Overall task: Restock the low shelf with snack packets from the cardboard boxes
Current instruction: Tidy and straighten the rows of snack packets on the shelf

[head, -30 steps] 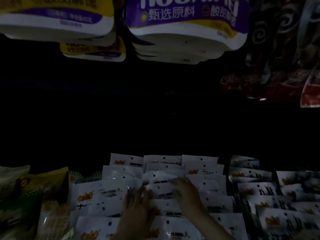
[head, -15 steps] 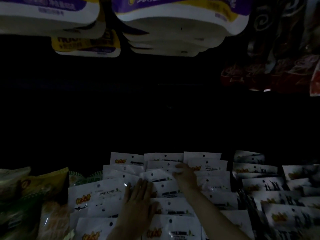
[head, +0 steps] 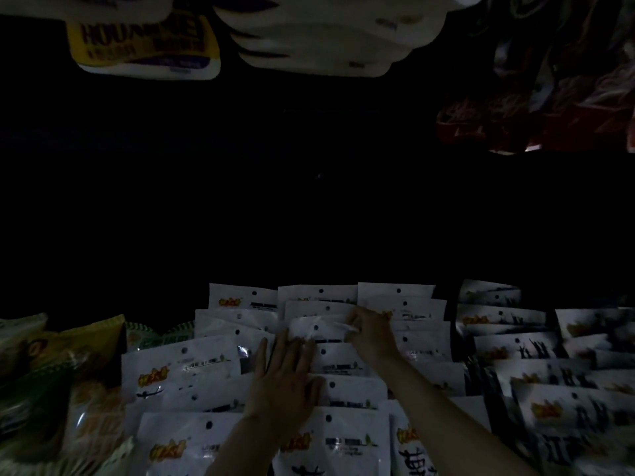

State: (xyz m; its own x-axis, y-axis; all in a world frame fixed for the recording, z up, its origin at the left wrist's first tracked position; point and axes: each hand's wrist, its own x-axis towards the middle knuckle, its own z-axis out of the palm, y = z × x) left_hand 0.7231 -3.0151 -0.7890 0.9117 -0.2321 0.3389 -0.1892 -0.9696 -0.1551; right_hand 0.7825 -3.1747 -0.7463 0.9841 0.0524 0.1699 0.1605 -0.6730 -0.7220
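The head view looks down into a dark low shelf point(head: 103, 451) whose floor is almost fully covered by overlapping rows of flat white plastic snack packets point(head: 192, 372) with orange logos and small hanging holes. The left hand point(head: 285, 383) lies flat with straight fingers on the middle rows and presses them down without gripping anything. The right hand point(head: 369, 333), at about one o'clock from the left hand, has its fingers curled and pinches the upper right corner of one white packet point(head: 318, 329) in the middle column, which looks a little crumpled. At nine o'clock from the hands lie yellow and green crinkled snack bags point(head: 79, 352); at three o'clock are white packets with dark print point(head: 515, 352). At twelve o'clock, above the black gap, hang large white and purple pouches point(head: 323, 42). No cardboard box is visible here. In my judgement the restocking of this section is nearly done: the rows are full, and only straightening this packet and perhaps adding a few more is left.
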